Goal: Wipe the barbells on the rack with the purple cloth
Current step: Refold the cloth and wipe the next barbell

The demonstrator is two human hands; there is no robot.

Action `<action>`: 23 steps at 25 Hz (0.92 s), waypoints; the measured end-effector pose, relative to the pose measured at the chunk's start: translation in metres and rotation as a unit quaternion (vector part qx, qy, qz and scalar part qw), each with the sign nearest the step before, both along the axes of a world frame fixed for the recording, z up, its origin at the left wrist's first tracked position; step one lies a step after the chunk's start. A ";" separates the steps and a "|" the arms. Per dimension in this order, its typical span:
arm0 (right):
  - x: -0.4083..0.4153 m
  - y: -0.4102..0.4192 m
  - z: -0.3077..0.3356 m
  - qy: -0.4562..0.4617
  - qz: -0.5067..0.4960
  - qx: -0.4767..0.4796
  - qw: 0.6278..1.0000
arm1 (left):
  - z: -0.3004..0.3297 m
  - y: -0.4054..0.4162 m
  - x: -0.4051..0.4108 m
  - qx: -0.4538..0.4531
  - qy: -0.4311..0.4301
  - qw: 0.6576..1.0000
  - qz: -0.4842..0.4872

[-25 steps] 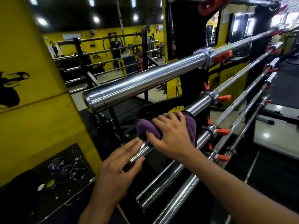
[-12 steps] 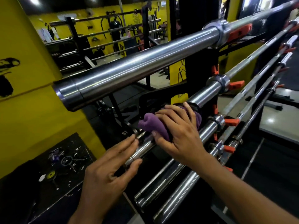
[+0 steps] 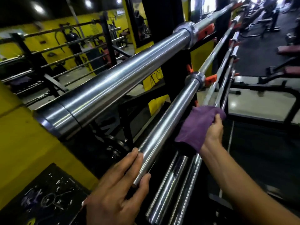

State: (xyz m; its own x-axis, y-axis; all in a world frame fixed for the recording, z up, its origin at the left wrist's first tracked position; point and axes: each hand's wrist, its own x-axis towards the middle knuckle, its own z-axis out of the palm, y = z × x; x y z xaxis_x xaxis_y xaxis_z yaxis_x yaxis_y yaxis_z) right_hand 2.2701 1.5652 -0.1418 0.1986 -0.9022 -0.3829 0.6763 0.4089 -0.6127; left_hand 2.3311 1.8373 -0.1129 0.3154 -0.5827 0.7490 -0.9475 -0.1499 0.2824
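Soft, crumpled purple cloth point(image 3: 197, 127) sat wrapped over a lower bar of the rack, just right of the second polished chrome barbell sleeve point(image 3: 168, 125), with the right hand point(image 3: 212, 135) gripping it, fingers curled round cloth and whatever bar lies under it. Which bar exactly: can't tell, the cloth hid it. Left hand point(image 3: 116, 184) held the near end of that second sleeve, fingers on top, thumb underneath, a loose steadying hold. Big top chrome barbell sleeve point(image 3: 113, 85) untouched.

Handling, as a judgement: cloth is light and limp, conforms to a round bar, best bunched in the palm and closed around the steel. Bars are heavy, rigid, slick chrome; sleeves likely spin, so steadying the end makes sense. Orange rack hooks point(image 3: 210, 78) carry them.

Versus half a second earlier: the cloth hand was on the second sleeve close to the left hand; it had moved right and further along, off that sleeve. Left hand kept its place at the end. View swung closer.
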 end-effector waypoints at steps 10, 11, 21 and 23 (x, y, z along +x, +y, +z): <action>0.038 0.044 0.033 0.162 0.052 -0.050 0.984 | -0.021 -0.006 0.025 -0.049 -0.051 0.995 -0.070; 0.038 0.042 0.042 0.156 0.056 -0.054 0.985 | -0.022 -0.005 0.026 -0.039 -0.061 0.994 -0.078; 0.026 0.097 0.050 0.172 0.058 -0.084 0.980 | 0.039 -0.034 0.094 0.086 0.091 0.964 -0.235; 0.025 0.116 0.055 0.141 0.049 -0.064 0.987 | 0.051 -0.102 0.149 0.149 0.121 0.960 -0.203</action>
State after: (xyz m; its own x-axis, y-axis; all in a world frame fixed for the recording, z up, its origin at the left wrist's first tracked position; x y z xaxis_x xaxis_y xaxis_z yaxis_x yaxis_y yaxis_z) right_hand 2.2949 1.6816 -0.0865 0.1898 -0.9283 -0.3198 0.4327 0.3715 -0.8214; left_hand 2.4799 1.7349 -0.0617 0.1619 -0.8710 0.4638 -0.8566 0.1093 0.5043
